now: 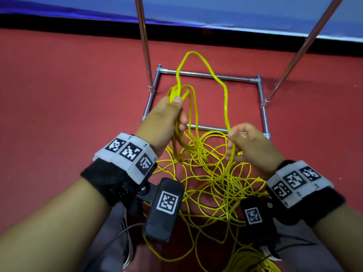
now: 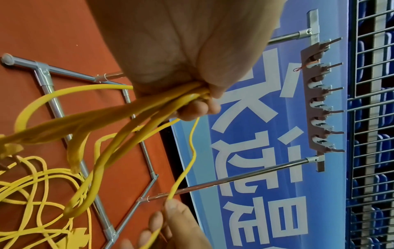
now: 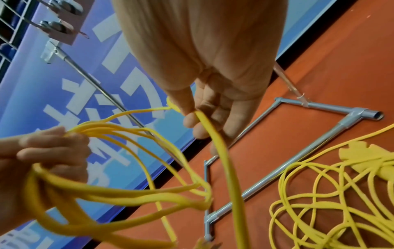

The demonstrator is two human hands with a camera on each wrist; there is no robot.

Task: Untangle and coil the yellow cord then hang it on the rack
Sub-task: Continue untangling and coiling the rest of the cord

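A long yellow cord [image 1: 212,179] lies in a loose tangle on the red floor between my arms. My left hand [image 1: 172,112] grips a bundle of several coiled loops [image 2: 149,107] of it, thumb pressed on top. From there one strand arcs up and over to my right hand [image 1: 235,134], which pinches that single strand [image 3: 204,121] between thumb and forefinger. The rack's hook board [image 2: 319,99], brown with several metal hooks, shows in the left wrist view; its hooks carry no cord.
The rack's metal base frame [image 1: 261,99] lies on the red floor [image 1: 68,95] just beyond my hands, with two upright poles [image 1: 144,42] rising from it. A blue banner [image 2: 255,151] and wire mesh [image 2: 373,84] stand behind. My shoes and a black cable [image 1: 110,244] are below.
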